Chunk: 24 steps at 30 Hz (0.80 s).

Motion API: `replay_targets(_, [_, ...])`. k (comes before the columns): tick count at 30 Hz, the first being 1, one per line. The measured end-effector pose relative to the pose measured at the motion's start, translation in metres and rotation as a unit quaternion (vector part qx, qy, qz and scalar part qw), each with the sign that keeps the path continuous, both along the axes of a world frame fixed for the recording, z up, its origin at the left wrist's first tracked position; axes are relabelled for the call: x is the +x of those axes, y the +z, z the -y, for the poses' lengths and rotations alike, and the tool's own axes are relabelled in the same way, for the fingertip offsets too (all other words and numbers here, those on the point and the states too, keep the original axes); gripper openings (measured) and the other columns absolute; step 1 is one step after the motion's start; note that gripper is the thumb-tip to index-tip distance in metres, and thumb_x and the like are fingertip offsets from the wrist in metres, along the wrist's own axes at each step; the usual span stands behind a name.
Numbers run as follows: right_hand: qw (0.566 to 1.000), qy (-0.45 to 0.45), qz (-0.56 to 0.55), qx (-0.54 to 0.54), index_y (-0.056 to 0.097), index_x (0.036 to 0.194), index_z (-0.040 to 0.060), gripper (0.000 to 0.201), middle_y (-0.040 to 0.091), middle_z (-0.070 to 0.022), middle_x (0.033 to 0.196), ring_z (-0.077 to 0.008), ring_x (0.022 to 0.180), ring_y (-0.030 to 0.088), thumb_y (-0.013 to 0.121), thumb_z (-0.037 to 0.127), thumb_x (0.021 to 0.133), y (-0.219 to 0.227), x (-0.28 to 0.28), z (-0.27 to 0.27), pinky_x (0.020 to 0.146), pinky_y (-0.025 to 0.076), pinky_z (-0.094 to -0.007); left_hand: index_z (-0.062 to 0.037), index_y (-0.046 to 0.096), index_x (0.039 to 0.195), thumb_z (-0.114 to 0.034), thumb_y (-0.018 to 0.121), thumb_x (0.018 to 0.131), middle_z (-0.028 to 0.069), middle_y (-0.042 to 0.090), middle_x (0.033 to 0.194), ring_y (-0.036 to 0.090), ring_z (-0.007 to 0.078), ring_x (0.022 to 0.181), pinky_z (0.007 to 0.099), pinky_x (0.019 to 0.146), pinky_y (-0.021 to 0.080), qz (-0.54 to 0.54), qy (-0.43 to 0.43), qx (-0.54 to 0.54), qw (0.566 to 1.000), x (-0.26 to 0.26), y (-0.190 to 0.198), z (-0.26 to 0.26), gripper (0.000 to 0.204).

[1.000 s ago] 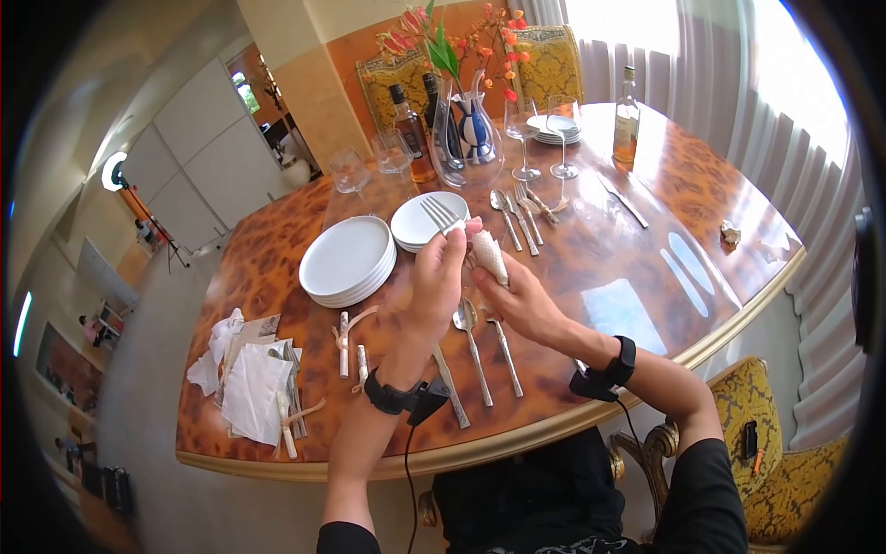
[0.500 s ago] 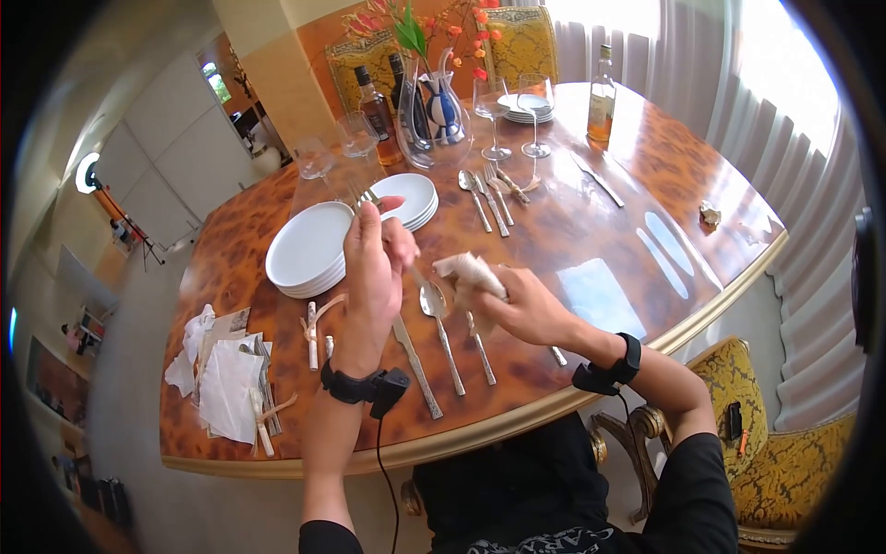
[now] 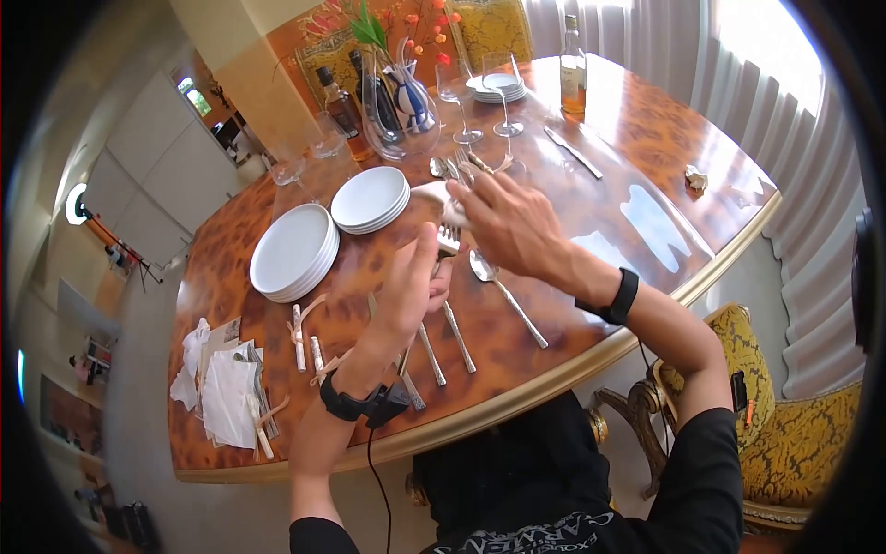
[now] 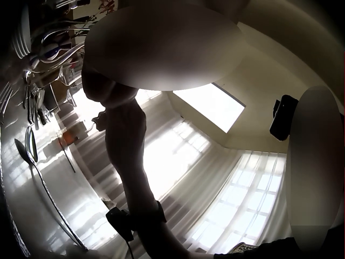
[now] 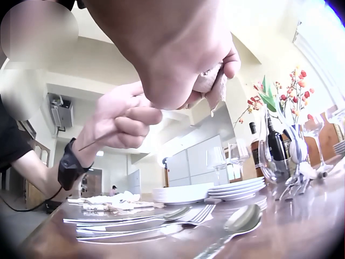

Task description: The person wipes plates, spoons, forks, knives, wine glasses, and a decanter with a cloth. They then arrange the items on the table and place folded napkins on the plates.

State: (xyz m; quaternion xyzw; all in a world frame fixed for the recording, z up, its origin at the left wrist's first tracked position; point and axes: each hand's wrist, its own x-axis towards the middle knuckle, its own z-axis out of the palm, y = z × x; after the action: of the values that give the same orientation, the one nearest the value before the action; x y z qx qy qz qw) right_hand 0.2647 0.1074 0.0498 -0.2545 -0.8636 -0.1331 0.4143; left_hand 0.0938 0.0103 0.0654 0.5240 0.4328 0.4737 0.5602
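Note:
Over the near part of the table, my left hand [image 3: 406, 286] grips a fork [image 3: 449, 236] with its tines up, thumb along one side. Its handle is hidden in my fingers. Just beyond it, my right hand [image 3: 517, 222] pinches a crumpled white napkin [image 3: 452, 212] right by the tines, back of the hand facing up. The right wrist view shows the napkin's folds [image 5: 210, 83] between bent fingers. Below lie a spoon [image 3: 482, 268] to the right and several cutlery handles, among them a knife [image 3: 413, 392], their heads partly behind my left hand.
Two stacks of white plates [image 3: 293, 249] stand left of centre. Paper napkins [image 3: 229, 392] with cutlery lie at the left edge. Farther back are wine glasses [image 3: 506, 88], bottles and a glass vase [image 3: 399, 129] with flowers. A bottle [image 3: 572, 78] and a knife [image 3: 574, 152] stand and lie at back right.
The hands drew apart, then came together again. My right hand has turned its back upward and brought the napkin to the fork's tines. The head view has shifted too.

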Motion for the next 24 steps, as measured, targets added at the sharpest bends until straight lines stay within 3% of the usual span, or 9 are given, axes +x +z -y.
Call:
replay_targets(4, [0.989,0.064,-0.079,-0.110,0.064,0.101,0.0036,0.022,0.061,-0.0110,0.101,-0.0243,0.088,0.063,0.057,0.005,0.080,-0.015,0.024,-0.025,0.065,0.051,-0.0362,0.0006,0.057,0.103,-0.036,0.036,0.106,-0.0061,0.033,0.059,0.022,0.0015,0.045,0.0197,0.039,0.018,0.040,0.036,0.049,0.997,0.001,0.010,0.001,0.042])
replay_targets(6, [0.976,0.102,-0.132,-0.137,0.066,0.098,0.0030,0.021,0.063,-0.0117,0.101,-0.0230,0.085,0.064,0.055,0.001,0.081,-0.019,0.027,-0.024,0.065,0.050,-0.0335,0.0012,0.055,0.106,-0.033,0.034,0.107,-0.0021,0.044,0.061,0.038,0.0053,0.047,0.0200,0.044,0.030,0.049,0.017,0.092,0.994,-0.004,0.011,-0.009,0.040])
replay_targets(8, [0.902,0.156,-0.176,-0.362,0.065,0.092,-0.0002,0.018,0.065,-0.0101,0.086,-0.0157,0.075,0.063,0.051,0.000,0.080,-0.009,0.026,0.001,0.063,0.049,-0.0294,-0.0001,0.052,0.111,-0.032,0.031,0.107,0.0056,0.060,0.072,0.058,0.0150,0.063,0.0296,0.065,0.046,0.133,0.085,0.143,0.977,0.006,0.014,-0.020,0.038])
replay_targets(9, [0.875,0.206,-0.205,-0.387,0.063,0.092,-0.0021,0.017,0.061,-0.0048,0.071,-0.0101,0.069,0.059,0.050,0.001,0.082,-0.006,0.022,0.015,0.059,0.047,-0.0278,-0.0043,0.049,0.114,-0.031,0.028,0.107,0.0150,0.069,0.097,0.065,0.0248,0.095,0.0403,0.093,0.042,0.138,0.023,0.151,0.979,-0.002,0.011,-0.026,0.035])
replay_targets(12, [0.706,0.324,-0.254,-0.576,0.063,0.107,0.0015,0.022,0.063,-0.0037,0.087,-0.0106,0.085,0.059,0.055,0.012,0.089,0.002,0.020,0.039,0.074,0.047,-0.0272,-0.0090,0.050,0.112,-0.030,0.028,0.107,0.0185,0.067,0.114,0.061,0.0269,0.112,0.0429,0.103,0.036,0.180,0.036,0.154,0.971,0.017,0.018,-0.033,0.031])
replay_targets(13, [0.707,0.323,-0.253,-0.576,0.063,0.107,0.0015,0.022,0.063,-0.0037,0.087,-0.0106,0.085,0.059,0.055,0.012,0.089,0.001,0.019,0.041,0.074,0.047,-0.0272,-0.0112,0.050,0.110,-0.030,0.027,0.107,0.0199,0.063,0.122,0.054,0.0280,0.124,0.0435,0.106,0.034,0.174,0.004,0.172,0.970,0.016,0.017,-0.036,0.029])
replay_targets(15, [0.609,0.398,-0.211,-0.653,0.061,0.116,0.0011,0.033,0.063,-0.0051,0.092,-0.0125,0.091,0.060,0.057,0.028,0.097,-0.002,0.018,0.042,0.081,0.046,-0.0279,-0.0112,0.049,0.110,-0.031,0.027,0.107,0.0201,0.063,0.122,0.054,0.0284,0.124,0.0434,0.105,0.035,0.210,-0.006,0.168,0.963,0.019,0.014,-0.037,0.030])
replay_targets(19, [0.524,0.406,-0.231,-0.712,0.060,0.115,0.0010,0.039,0.064,-0.0046,0.088,-0.0114,0.081,0.061,0.059,0.036,0.097,-0.007,0.021,0.050,0.069,0.050,-0.0245,-0.0115,0.049,0.109,-0.032,0.027,0.107,0.0203,0.063,0.122,0.054,0.0302,0.124,0.0417,0.103,0.039,0.285,-0.148,0.174,0.931,0.007,0.001,-0.044,0.030])
replay_targets(24, [0.452,0.445,-0.215,-0.743,0.059,0.118,0.0005,0.044,0.061,0.0004,0.087,-0.0048,0.076,0.056,0.061,0.038,0.095,-0.016,0.028,0.050,0.063,0.046,-0.0205,-0.0105,0.049,0.117,-0.034,0.032,0.106,0.0180,0.065,0.119,0.056,0.0300,0.122,0.0388,0.098,0.043,0.269,-0.148,0.143,0.941,0.005,-0.003,-0.033,0.031])
